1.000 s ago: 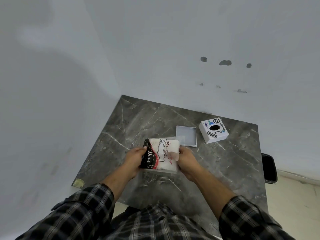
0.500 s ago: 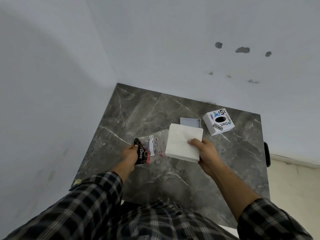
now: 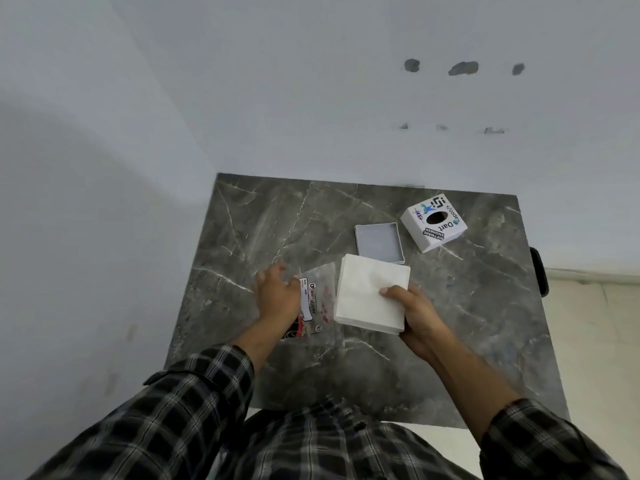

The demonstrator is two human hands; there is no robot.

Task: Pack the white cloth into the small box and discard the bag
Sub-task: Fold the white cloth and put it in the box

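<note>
Right hand [image 3: 417,315] grips cloth [image 3: 369,295] — lifted.

I see bare marble table [image 3: 263,220] left of the open small box [image 3: 379,242]; the printed lid [image 3: 434,221] crowds its right, the white cloth [image 3: 370,296] blocks its near edge.

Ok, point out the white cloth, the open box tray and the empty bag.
white cloth [image 3: 367,292], head view, middle of its top face.
box tray [image 3: 378,241], head view, its grey inner floor.
bag [image 3: 320,299], head view, its clear printed front.
</note>
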